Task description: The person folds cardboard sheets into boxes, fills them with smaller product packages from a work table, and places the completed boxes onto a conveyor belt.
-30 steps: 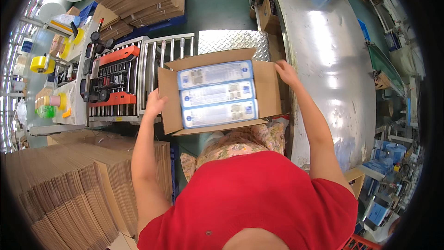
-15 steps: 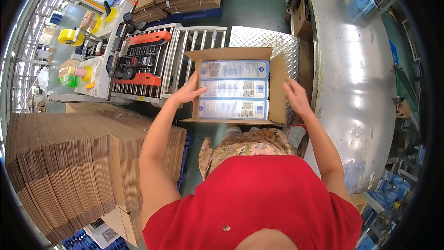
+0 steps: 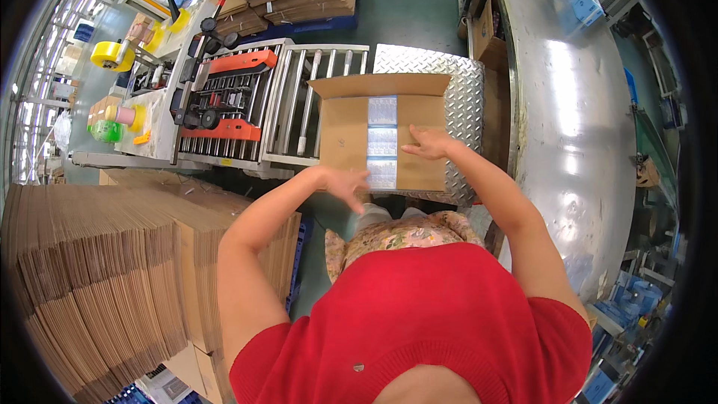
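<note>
A cardboard box [image 3: 343, 131] stands in front of me with its two side flaps folded inward. Between them runs a strip of the blue-and-white packages [image 3: 383, 139] inside. The far flap [image 3: 380, 86] stands out from the back edge. My right hand [image 3: 428, 142] lies with outstretched fingers on the right side flap [image 3: 422, 172]. At the box's near edge is my left hand [image 3: 346, 185], a little blurred, fingers apart and holding nothing. The near flap is hard to make out.
The box rests on a diamond-plate metal surface [image 3: 465, 97]. Left of it are a roller conveyor [image 3: 303, 116] and a taping machine with orange guides [image 3: 239, 62]. Flat cartons [image 3: 97, 269] are stacked at the near left. A long metal table [image 3: 568, 142] stands right.
Both side flaps have been folded inward over the packages. My right hand moved left onto its flap; my left hand moved from the left side to the near edge.
</note>
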`<state>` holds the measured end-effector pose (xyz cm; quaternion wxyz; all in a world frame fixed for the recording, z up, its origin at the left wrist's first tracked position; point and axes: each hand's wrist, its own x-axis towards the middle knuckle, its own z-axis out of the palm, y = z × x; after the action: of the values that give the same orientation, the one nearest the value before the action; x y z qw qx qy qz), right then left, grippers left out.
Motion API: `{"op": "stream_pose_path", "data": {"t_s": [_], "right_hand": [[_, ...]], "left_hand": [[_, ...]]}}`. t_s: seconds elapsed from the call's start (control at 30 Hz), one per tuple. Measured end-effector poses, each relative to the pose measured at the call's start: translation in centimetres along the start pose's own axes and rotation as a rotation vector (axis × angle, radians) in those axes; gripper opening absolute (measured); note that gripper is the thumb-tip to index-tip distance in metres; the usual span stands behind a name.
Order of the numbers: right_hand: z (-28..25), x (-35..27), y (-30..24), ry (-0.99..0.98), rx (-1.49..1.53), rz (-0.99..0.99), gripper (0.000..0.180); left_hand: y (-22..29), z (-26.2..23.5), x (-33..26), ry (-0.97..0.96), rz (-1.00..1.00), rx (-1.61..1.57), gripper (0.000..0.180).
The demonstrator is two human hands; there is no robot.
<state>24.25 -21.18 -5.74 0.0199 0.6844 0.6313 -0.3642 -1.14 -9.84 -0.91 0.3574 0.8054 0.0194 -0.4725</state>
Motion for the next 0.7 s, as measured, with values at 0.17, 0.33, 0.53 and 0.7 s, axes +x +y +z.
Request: {"op": "stream_pose_path", "data": {"t_s": [0.17,0.33,0.53,0.7], "right_hand": [[-5.8,0.1,-1.7,0.211,0.041,0.038,0.054],[-8.9,-0.2,-2.8,1.097,-0.069,0.008,0.030],[0.5,-1.8,-2.0,0.869,-0.299,0.020,0.022],[5.5,-1.0,-1.5,1.059,-0.116,0.262,0.024]], "left_hand": [[-5.2,-2.1,1.1,0.773,-0.308,0.106,0.103],[-9.0,1.5,4.4,1.299,-0.274,-0.146,0.110],[-11.8,4.4,7.6,1.565,0.116,-0.839,0.115],[-14.1,4.0,10.0,1.583,0.238,-0.878,0.092]]}}
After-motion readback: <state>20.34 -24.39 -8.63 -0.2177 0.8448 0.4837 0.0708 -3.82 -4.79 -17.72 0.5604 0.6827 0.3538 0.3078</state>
